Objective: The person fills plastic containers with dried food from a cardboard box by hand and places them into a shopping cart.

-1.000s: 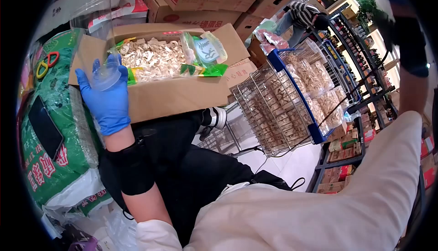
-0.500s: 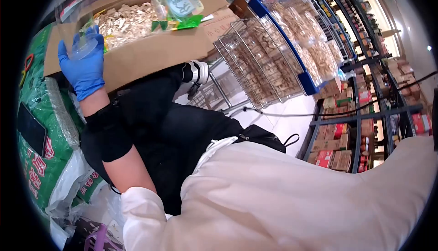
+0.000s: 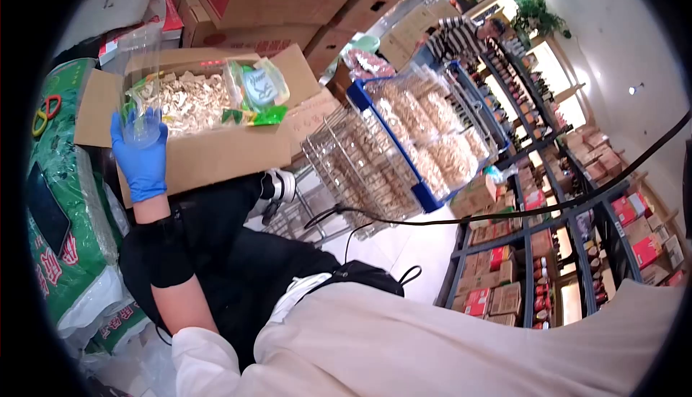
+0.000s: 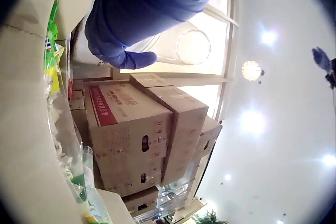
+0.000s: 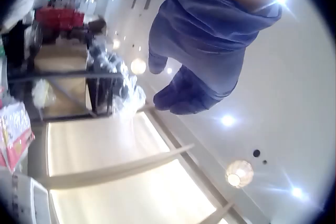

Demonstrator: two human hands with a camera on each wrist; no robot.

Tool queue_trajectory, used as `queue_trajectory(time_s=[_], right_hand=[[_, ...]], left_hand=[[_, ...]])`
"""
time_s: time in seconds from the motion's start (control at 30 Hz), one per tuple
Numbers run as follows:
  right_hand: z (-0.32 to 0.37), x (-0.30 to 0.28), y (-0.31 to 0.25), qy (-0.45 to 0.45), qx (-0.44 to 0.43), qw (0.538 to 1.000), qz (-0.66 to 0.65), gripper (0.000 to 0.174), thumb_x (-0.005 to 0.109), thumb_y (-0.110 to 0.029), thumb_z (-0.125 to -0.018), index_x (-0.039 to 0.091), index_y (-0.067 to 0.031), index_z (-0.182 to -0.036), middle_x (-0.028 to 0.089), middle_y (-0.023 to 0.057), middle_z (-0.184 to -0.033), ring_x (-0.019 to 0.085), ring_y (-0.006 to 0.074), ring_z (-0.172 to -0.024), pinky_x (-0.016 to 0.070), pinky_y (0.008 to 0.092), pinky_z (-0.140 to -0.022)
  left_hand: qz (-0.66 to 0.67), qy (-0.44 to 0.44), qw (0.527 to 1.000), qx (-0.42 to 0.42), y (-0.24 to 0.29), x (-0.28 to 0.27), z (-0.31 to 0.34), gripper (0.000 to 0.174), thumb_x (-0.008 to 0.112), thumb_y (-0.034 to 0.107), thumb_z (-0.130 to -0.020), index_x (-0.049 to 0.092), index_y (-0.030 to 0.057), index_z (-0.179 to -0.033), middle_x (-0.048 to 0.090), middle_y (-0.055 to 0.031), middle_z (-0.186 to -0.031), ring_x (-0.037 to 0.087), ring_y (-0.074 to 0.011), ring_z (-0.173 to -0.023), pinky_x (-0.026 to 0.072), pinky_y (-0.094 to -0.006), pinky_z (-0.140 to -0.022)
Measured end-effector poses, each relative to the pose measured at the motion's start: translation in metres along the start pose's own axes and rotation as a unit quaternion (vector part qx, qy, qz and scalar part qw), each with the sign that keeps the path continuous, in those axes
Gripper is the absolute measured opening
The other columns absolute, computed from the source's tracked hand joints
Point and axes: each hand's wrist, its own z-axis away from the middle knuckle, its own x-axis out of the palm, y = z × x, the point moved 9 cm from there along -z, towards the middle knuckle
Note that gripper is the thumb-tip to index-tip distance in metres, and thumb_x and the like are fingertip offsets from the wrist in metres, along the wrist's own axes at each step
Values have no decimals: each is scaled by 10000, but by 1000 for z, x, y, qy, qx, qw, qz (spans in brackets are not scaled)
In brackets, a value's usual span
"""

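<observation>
My left hand (image 3: 139, 166), in a blue glove, grips a clear plastic jar (image 3: 142, 126) near its lower end. The jar stands up tall, close to the left end of an open carton (image 3: 209, 162). Pale dried mushroom slices (image 3: 191, 101) fill a clear bag inside that carton. From the left wrist camera, the gloved fingers (image 4: 121, 56) curl about the jar, whose round end (image 4: 193, 47) shows against the light. My right hand (image 5: 205, 61), also gloved, is raised with loosely bent fingers and nothing visible in them; the head view does not show it.
A wire shopping cart (image 3: 422, 148) with a blue rim holds several bags of dried slices. Green sacks (image 3: 68, 181) lie at left, bearing a phone (image 3: 47, 209) and scissors (image 3: 46, 114). Stacked cartons (image 3: 267, 0) stand behind. Shelves (image 3: 537, 238) line the right, where a black cable (image 3: 519, 213) crosses.
The head view has shifted, and the raised right arm has left its right side. My left hand still holds the jar beside the carton.
</observation>
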Motion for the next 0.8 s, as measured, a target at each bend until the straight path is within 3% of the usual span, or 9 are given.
queue_trajectory(time_s=[0.3, 0.47, 0.57, 0.6, 0.63, 0.7, 0.73, 0.77, 0.8], right_hand=[[-13, -10, -5, 53, -16, 995, -79, 363, 470, -303, -885, 512, -19, -1107, 602, 98, -984, 587, 158, -865, 478, 277, -783], [-27, 42, 9, 47, -51, 966, -249, 354, 475, -302, -882, 524, -21, -1093, 609, 97, -968, 591, 156, -848, 481, 276, -775], [-35, 132, 56, -16, -40, 902, -429, 349, 477, -302, -881, 531, -23, -1084, 612, 97, -958, 594, 155, -838, 482, 275, -769], [-41, 192, 127, -91, 47, 821, -561, 348, 478, -302, -880, 533, -23, -1081, 614, 97, -955, 595, 155, -835, 483, 275, -768], [-41, 243, 177, -123, 90, 780, -607, 346, 479, -302, -880, 535, -24, -1078, 615, 96, -951, 596, 154, -831, 483, 274, -766], [-35, 272, 74, -12, -95, 925, -368, 151, 547, -171, -806, 590, -28, -786, 594, 56, -757, 574, 141, -675, 479, 267, -624], [-35, 331, 138, -5, 108, 904, -414, 180, 503, -192, -840, 580, -29, -835, 582, 31, -724, 547, 107, -639, 458, 246, -604], [-33, 379, 181, -55, 93, 943, -314, 176, 521, -203, -819, 588, -46, -772, 572, 24, -693, 532, 94, -624, 449, 244, -582], [-24, 414, 224, -26, 145, 960, -236, 181, 541, -200, -794, 603, -34, -756, 583, 27, -695, 531, 94, -616, 450, 247, -588]], left_hand=[[-26, 61, 994, 84, 50, -13, 12, 361, 527, 385, -819, 480, 86, -1016, 550, -94, -945, 521, -271, -932, 478, -420, -658], [-86, 107, 980, 147, 60, -10, 22, 370, 523, 394, -819, 455, 105, -1039, 503, -74, -991, 522, -264, -926, 459, -413, -647], [-73, 95, 983, 136, 57, -9, 18, 366, 511, 409, -820, 431, 136, -1050, 454, -56, -1057, 521, -244, -921, 448, -396, -630], [-57, 106, 985, 121, 53, -4, 19, 366, 510, 416, -817, 429, 141, -1045, 473, -61, -1024, 531, -241, -902, 446, -389, -624], [-40, 118, 986, 108, 48, 2, 22, 366, 508, 423, -815, 427, 146, -1040, 492, -66, -991, 541, -238, -884, 444, -382, -619], [-52, 148, 981, 117, 44, 15, 31, 378, 510, 439, -807, 427, 146, -1031, 528, -73, -913, 562, -230, -833, 444, -359, -608], [-58, 157, 980, 109, 42, 16, 33, 384, 512, 451, -802, 429, 147, -1021, 549, -80, -857, 575, -225, -795, 443, -341, -603], [-62, 150, 980, 117, 42, 18, 35, 387, 513, 465, -797, 440, 149, -1010, 546, -87, -897, 572, -225, -813, 443, -339, -604], [-65, 164, 978, 115, 40, 18, 37, 385, 516, 467, -795, 447, 150, -1003, 543, -89, -905, 566, -224, -817, 443, -340, -610]])
